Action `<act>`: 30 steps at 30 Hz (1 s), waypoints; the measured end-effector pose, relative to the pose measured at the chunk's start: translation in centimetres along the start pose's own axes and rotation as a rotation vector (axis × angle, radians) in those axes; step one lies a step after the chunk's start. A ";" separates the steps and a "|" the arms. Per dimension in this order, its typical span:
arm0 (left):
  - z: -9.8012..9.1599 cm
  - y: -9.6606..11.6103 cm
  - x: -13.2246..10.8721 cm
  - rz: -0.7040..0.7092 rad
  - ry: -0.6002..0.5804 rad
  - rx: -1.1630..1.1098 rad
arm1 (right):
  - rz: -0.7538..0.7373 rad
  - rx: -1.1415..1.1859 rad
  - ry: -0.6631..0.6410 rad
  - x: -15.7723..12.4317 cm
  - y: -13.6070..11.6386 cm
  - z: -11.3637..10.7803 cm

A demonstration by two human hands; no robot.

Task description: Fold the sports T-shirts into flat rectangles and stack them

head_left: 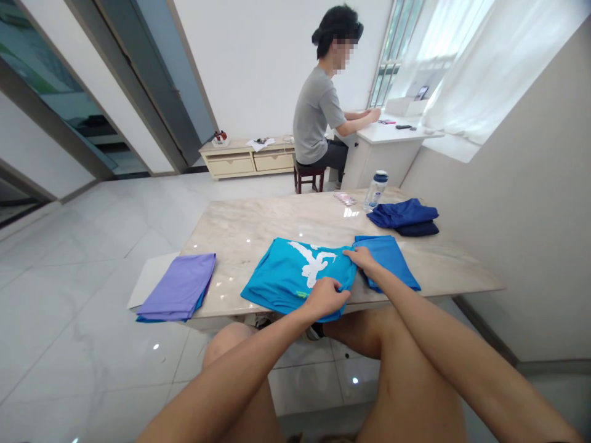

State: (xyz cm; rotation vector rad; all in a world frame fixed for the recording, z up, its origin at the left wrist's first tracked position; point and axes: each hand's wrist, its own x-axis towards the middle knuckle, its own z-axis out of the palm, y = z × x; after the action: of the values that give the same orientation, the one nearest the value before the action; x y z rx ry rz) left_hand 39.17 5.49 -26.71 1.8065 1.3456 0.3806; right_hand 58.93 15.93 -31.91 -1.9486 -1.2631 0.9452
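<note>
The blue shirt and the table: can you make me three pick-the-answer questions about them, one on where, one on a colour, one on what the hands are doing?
1. Where is the water bottle?
A. far side of the table
B. on the floor
C. in a hand

2. What colour is the folded cloth at the table's left end?
A. red
B. purple
C. yellow

3. What are the left hand and right hand doing?
A. resting on knees
B. holding the bottle
C. gripping the turquoise shirt

Answers: 1 A, it stands near the far edge. 2 B, its top is purple. 3 C, both hands pinch the shirt's right edge.
</note>
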 end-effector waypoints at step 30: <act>-14.2 -17.8 -3.7 -0.249 0.037 -0.260 | -0.051 -0.385 0.156 -0.8 -16.8 16.6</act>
State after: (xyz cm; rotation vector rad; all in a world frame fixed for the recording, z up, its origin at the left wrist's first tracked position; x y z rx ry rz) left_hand 16.82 9.79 -30.76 1.4080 1.4538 0.4335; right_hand 36.86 23.00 -27.30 -2.2167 -1.4773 0.5391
